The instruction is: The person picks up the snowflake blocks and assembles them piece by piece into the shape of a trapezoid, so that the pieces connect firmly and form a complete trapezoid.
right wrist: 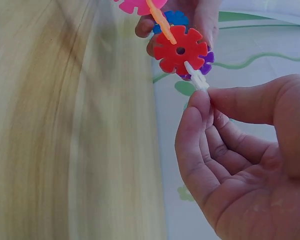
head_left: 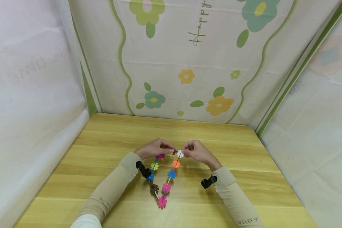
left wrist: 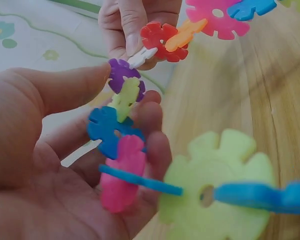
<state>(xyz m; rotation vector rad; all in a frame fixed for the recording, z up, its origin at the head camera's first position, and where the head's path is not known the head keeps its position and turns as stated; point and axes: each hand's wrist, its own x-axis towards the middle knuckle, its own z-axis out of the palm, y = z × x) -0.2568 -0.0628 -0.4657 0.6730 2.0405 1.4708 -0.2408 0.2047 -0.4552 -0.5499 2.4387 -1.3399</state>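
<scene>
Both hands hold a chain of notched, snowflake-shaped plastic discs, which bends round into a loop below them in the head view. My left hand (head_left: pixel 156 148) pinches the purple disc (left wrist: pixel 119 74) between thumb and fingers. A pale yellow disc (left wrist: pixel 126 100), a blue disc (left wrist: pixel 105 131) and a pink disc (left wrist: pixel 121 192) run on from it across the palm. Close by, my right hand (head_left: pixel 198 152) pinches the white disc (right wrist: pixel 196 77) by its edge. That white disc is slotted into a red disc (right wrist: pixel 177 57), and its other end meets the purple one.
The chain's near end, with a magenta disc (head_left: pixel 162 202) and a brown disc (head_left: pixel 154 189), points toward the front of the wooden table (head_left: pixel 216 202). Fabric walls with printed flowers (head_left: pixel 171 63) enclose the back and sides. A black camera (head_left: pixel 208 182) sits at each wrist.
</scene>
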